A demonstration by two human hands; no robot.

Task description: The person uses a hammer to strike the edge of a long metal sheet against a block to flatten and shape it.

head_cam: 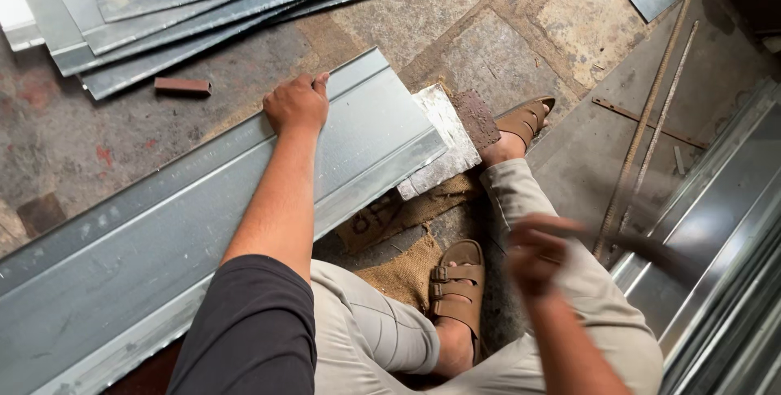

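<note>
The left hand [296, 104] is laid over the far edge of a long grey galvanised sheet-metal panel with folded edges [163, 232], fingers curled down on the raised fold, so it is pressed onto the panel rather than closed around it. The panel lies flat on the worn stone floor [488, 53], running from the near left to the middle of the scene, its right end resting on a pale rough block [439, 147] beside the sandalled foot [525, 122]. The panel is judged thin, stiff along its folds yet springy across, smooth and likely slippery, with sharp cut edges; it is best gripped at the folded rims. The right hand [533, 257] is blurred, closed on a dark tool handle [643, 247]. More grey sheets [163, 13] are stacked far left.
</note>
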